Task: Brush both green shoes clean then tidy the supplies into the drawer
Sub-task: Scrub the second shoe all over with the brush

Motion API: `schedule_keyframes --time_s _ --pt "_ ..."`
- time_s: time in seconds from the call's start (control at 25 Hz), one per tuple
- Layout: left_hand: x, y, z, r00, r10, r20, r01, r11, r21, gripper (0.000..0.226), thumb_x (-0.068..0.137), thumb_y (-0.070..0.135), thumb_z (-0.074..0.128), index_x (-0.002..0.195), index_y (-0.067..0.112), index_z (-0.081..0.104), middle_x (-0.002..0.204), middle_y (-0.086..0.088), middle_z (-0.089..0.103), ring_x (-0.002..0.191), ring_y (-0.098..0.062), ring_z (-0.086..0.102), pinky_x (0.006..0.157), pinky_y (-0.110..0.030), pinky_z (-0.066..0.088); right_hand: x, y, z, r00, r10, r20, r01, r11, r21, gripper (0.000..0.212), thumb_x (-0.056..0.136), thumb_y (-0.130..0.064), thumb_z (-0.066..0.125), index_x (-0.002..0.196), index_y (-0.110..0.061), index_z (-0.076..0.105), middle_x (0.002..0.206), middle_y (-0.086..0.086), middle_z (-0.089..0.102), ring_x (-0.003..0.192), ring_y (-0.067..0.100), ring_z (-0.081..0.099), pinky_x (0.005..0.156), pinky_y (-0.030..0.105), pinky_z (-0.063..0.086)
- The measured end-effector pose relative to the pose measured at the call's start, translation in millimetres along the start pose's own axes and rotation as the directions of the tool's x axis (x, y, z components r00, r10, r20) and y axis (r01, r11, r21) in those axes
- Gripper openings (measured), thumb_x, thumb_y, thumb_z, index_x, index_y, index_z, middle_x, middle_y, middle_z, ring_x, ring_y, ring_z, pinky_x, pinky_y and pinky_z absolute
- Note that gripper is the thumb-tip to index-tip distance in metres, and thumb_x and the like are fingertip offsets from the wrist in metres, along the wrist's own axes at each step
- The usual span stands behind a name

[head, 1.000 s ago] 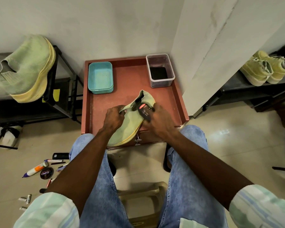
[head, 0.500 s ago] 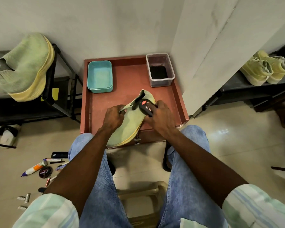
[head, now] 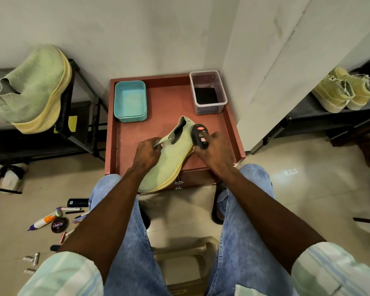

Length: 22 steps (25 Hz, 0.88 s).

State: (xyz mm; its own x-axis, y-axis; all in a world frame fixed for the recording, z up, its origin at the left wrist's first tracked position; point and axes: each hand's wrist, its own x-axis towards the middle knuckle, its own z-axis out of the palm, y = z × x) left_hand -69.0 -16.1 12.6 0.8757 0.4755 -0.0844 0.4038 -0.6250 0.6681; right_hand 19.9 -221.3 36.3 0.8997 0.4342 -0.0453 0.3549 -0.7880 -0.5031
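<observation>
The green shoe [head: 169, 159] lies slantwise on the red cabinet top [head: 214, 127], toe hanging over the front edge, heel toward the middle. For this brushing step, short strokes along the knit probably work best — and the collar needs a firm hold so the shoe can't skid. The left hand [head: 146, 153] pinches the collar, fingers curled. The right hand [head: 214, 152] wraps the black brush [head: 200, 136] against the shoe's right side — wrist low, forearm angled in.
</observation>
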Motion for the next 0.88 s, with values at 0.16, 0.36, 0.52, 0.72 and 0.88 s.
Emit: schedule_keyframes --time_s 0.16,0.36,0.52,0.72,0.88 --pt "-1.3 -0.4 -1.0 1.0 -0.018 0.004 0.018 1.0 -0.016 0.025 0.094 0.014 0.056 0.115 0.011 0.07 0.104 -0.014 0.072 0.093 -0.03 0.064 0.075 -0.026 0.041 -24.7 -6.7 11.6 0.883 -0.354 0.308 0.421 0.889 -0.183 0.061 0.082 -0.044 0.065 0.138 -0.028 0.047 0.123 0.009 0.05 0.106 0.027 0.054 0.076 0.032 0.046" --pt "-2.8 0.1 -1.3 1.0 -0.008 -0.004 0.008 1.0 -0.01 0.027 0.094 0.01 0.056 0.117 0.01 0.069 0.105 -0.013 0.072 0.091 -0.028 0.064 0.072 -0.023 0.038 2.8 3.5 -6.6 0.994 0.084 -0.068 -0.089 0.994 -0.063 0.06 0.079 -0.045 0.064 0.133 -0.025 0.051 0.113 0.01 0.051 0.096 0.026 0.056 0.075 0.03 0.046" --pt "-2.7 0.1 -2.7 1.0 0.002 0.002 -0.002 1.0 -0.013 0.024 0.094 0.011 0.055 0.112 0.01 0.071 0.101 -0.014 0.073 0.092 -0.03 0.064 0.071 -0.022 0.036 -27.6 -12.4 15.4 0.874 -0.397 0.279 0.454 0.874 -0.176 0.063 0.082 -0.042 0.064 0.14 -0.025 0.045 0.125 0.01 0.05 0.107 0.028 0.052 0.079 0.034 0.047" --pt "-3.3 1.3 -1.3 1.0 -0.003 0.013 0.004 1.0 -0.006 0.027 0.095 0.014 0.055 0.118 0.011 0.069 0.104 -0.013 0.072 0.093 -0.028 0.064 0.072 -0.022 0.036 -4.9 -8.6 3.9 0.993 -0.114 0.014 0.115 0.978 -0.172 0.06 0.081 -0.046 0.061 0.135 -0.025 0.048 0.116 0.01 0.052 0.099 0.027 0.054 0.074 0.032 0.048" --pt "-2.2 -0.6 -2.4 1.0 -0.004 0.024 0.005 1.0 -0.01 0.026 0.095 0.015 0.055 0.118 0.012 0.069 0.103 -0.013 0.072 0.093 -0.029 0.064 0.073 -0.022 0.038 -28.5 -13.9 18.4 0.865 -0.407 0.293 0.474 0.855 -0.21 0.061 0.084 -0.044 0.063 0.139 -0.024 0.045 0.125 0.011 0.05 0.108 0.028 0.051 0.078 0.035 0.047"
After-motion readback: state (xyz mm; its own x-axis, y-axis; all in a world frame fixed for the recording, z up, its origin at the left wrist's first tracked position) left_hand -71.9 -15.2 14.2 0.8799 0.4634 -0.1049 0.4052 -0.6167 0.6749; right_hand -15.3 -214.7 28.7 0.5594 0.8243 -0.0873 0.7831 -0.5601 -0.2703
